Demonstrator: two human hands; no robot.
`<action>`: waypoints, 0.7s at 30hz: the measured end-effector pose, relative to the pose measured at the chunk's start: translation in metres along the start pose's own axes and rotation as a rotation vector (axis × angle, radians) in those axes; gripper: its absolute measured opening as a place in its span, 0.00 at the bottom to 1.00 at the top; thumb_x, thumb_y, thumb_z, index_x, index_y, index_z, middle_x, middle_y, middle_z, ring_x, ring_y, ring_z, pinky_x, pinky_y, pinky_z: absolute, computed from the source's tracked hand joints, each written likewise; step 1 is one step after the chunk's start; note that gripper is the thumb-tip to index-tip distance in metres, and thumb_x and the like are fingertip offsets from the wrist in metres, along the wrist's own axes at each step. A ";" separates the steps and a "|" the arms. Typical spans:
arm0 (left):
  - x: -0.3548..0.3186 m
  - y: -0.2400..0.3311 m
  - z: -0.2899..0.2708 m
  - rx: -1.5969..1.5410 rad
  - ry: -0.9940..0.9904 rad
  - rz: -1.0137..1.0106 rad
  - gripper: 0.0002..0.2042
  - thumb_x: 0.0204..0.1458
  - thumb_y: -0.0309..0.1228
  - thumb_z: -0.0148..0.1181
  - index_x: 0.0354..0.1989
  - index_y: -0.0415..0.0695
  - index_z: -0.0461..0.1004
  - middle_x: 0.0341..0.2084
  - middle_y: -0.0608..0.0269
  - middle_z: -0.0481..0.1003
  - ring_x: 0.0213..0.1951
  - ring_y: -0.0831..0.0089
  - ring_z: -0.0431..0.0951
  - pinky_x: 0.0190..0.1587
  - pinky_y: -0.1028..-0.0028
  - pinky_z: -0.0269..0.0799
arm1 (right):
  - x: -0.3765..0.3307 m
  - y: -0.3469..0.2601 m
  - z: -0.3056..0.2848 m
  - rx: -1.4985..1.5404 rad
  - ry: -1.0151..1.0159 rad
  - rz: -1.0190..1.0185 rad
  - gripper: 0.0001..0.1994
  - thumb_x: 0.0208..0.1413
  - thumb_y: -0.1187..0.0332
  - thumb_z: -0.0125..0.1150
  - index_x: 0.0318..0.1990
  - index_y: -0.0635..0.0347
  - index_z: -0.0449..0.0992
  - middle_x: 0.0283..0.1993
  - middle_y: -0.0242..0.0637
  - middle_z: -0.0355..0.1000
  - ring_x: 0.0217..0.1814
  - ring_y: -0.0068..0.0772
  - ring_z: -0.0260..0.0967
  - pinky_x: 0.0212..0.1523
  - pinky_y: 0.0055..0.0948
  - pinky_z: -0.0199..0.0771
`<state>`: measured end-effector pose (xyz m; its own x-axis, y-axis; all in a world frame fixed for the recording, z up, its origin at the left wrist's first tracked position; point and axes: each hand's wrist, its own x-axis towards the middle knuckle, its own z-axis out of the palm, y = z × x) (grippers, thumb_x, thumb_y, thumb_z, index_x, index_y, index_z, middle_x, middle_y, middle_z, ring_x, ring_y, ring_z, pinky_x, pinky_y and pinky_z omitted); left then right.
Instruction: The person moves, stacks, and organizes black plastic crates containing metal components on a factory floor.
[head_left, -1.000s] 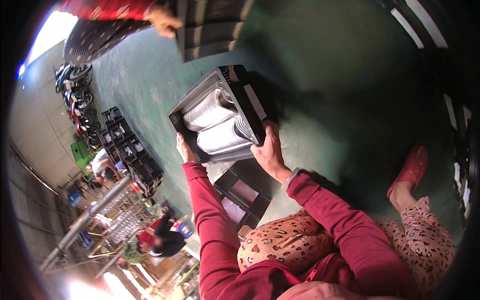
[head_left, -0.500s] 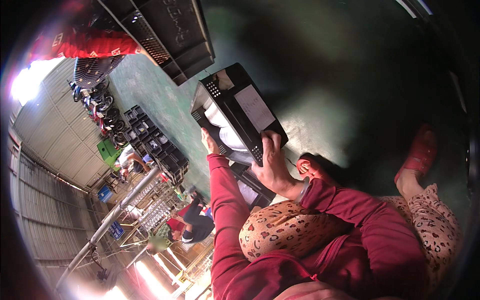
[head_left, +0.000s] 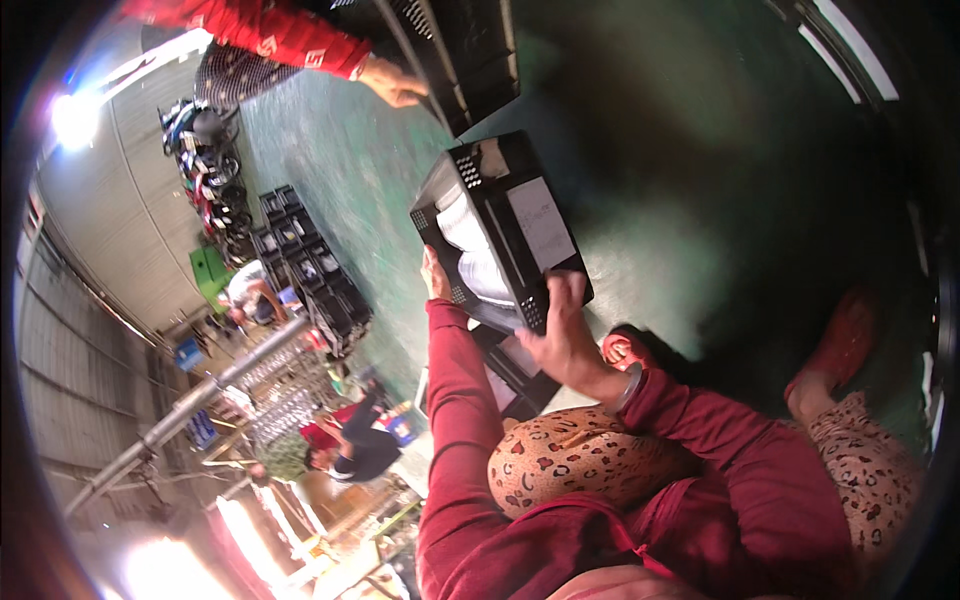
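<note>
A black plastic crate [head_left: 497, 225] is tilted in front of me, a white paper label [head_left: 545, 222] on its long side. White bundled pieces [head_left: 480, 275] lie inside it; I cannot make out their kind. My left hand [head_left: 436, 275] presses against the crate's left side, fingers partly hidden. At the near right corner, my right hand [head_left: 570, 338] grips the rim. Beneath my hands another black crate [head_left: 525, 368] stands close to my knee, with pale contents partly covered by my arms.
Beyond my crate, a co-worker's hand [head_left: 393, 82] in a red sleeve is beside another black crate [head_left: 485, 65]. Stacked black crates [head_left: 310, 265] stand on the green floor at left, near parked motorbikes [head_left: 208, 175]. Other people sit by a metal pole [head_left: 190, 422].
The crate in my hands appears slightly further right, as the whole view has shifted. The co-worker's crate has moved up and right, and their hand now shows beside it.
</note>
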<state>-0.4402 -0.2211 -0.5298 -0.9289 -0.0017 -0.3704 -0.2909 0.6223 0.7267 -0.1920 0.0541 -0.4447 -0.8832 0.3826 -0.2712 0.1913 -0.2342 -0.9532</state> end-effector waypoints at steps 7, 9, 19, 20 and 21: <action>-0.010 0.042 0.034 -0.023 0.078 0.119 0.25 0.56 0.47 0.47 0.50 0.35 0.67 0.45 0.58 0.71 0.49 0.73 0.67 0.53 0.75 0.59 | 0.063 0.061 -0.062 0.357 -0.134 0.322 0.43 0.40 0.69 0.62 0.64 0.61 0.43 0.54 0.43 0.58 0.53 0.33 0.59 0.47 0.35 0.66; -0.018 0.005 0.001 0.071 0.197 0.103 0.24 0.54 0.46 0.50 0.43 0.32 0.70 0.37 0.56 0.74 0.41 0.70 0.71 0.44 0.72 0.66 | 0.049 0.035 -0.054 0.291 -0.261 0.497 0.41 0.41 0.64 0.62 0.63 0.57 0.48 0.50 0.36 0.62 0.52 0.33 0.60 0.42 0.45 0.65; -0.156 0.067 0.054 -0.737 -0.119 -0.158 0.14 0.39 0.25 0.61 0.34 0.29 0.73 0.25 0.56 0.75 0.24 0.71 0.74 0.28 0.71 0.71 | 0.084 -0.009 -0.217 -0.351 -0.298 0.219 0.09 0.51 0.72 0.55 0.40 0.65 0.73 0.44 0.33 0.65 0.47 0.22 0.60 0.48 0.20 0.57; -0.166 0.075 0.050 -0.789 -0.105 -0.168 0.15 0.37 0.23 0.61 0.36 0.31 0.73 0.27 0.56 0.75 0.26 0.69 0.75 0.30 0.71 0.71 | 0.088 -0.023 -0.226 -0.381 -0.349 0.165 0.08 0.51 0.72 0.56 0.38 0.65 0.73 0.43 0.31 0.65 0.47 0.20 0.59 0.48 0.19 0.56; -0.175 0.081 0.043 -0.840 -0.090 -0.179 0.17 0.34 0.21 0.60 0.37 0.33 0.73 0.28 0.55 0.75 0.28 0.67 0.75 0.32 0.70 0.72 | 0.090 -0.036 -0.232 -0.411 -0.400 0.113 0.08 0.50 0.71 0.57 0.36 0.66 0.72 0.43 0.29 0.65 0.47 0.18 0.59 0.48 0.17 0.55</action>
<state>-0.2915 -0.1372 -0.4310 -0.8416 0.0392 -0.5386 -0.5370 -0.1663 0.8270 -0.1785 0.3042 -0.4659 -0.9256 -0.0107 -0.3785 0.3732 0.1425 -0.9167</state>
